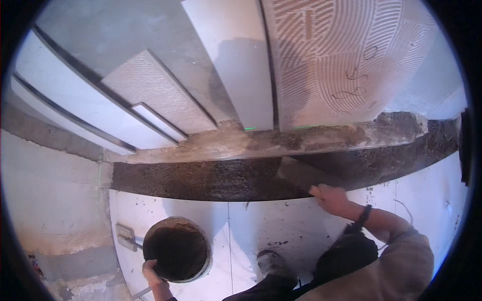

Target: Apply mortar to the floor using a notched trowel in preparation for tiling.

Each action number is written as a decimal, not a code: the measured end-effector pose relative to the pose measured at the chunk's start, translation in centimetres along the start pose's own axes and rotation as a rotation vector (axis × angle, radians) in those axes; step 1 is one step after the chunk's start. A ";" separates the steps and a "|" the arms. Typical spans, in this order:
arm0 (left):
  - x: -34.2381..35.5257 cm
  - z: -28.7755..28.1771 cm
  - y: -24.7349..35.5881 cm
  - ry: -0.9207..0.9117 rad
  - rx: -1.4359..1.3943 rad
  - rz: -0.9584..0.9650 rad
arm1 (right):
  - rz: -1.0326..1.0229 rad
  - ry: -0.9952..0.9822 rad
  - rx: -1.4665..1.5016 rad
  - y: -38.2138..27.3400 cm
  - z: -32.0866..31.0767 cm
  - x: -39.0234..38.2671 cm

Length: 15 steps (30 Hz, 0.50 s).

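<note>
My right hand [332, 199] is closed round the handle of a flat trowel [304, 174]. Its blade lies against a strip of dark, damp mortar [221, 175] that runs across the view. At the lower left, my left hand [151, 275] grips the near left rim of a round bucket [207, 258]. Inside the bucket is dark, crumbly mortar [176, 253]; its depth is hard to judge. The fingers of my left hand are partly hidden by the bucket's edge.
Large tiles lean at the back, one ridged with adhesive [346, 65] and another plain white [241, 65]. A small rectangular tool [126, 237] lies left of the bucket. My shoe [271, 263] rests on white floor tiles [216, 215] scattered with crumbs.
</note>
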State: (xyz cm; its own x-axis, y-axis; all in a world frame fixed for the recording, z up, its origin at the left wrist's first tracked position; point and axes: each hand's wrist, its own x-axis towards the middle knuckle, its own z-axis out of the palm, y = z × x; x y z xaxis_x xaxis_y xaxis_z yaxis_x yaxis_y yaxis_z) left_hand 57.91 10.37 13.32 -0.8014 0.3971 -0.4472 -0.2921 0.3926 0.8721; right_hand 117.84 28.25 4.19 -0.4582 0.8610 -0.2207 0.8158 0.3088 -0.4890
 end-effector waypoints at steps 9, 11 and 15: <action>-0.1 2.7 1.2 0.008 0.102 0.040 | -0.349 -0.215 0.456 -9.1 0.2 16.8; -0.4 3.1 1.7 0.083 0.213 0.059 | -0.348 -0.173 0.428 -9.6 0.1 19.5; -1.8 1.7 1.5 0.021 0.266 0.015 | -0.314 -0.191 0.200 -4.5 -2.5 15.9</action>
State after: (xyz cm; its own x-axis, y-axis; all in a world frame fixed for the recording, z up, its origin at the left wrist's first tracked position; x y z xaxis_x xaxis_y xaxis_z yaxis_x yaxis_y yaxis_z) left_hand 59.79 11.66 15.09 -0.8161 0.3885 -0.4278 -0.1347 0.5920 0.7946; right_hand 107.78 41.60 5.02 -0.7465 0.6410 -0.1784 0.5502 0.4438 -0.7074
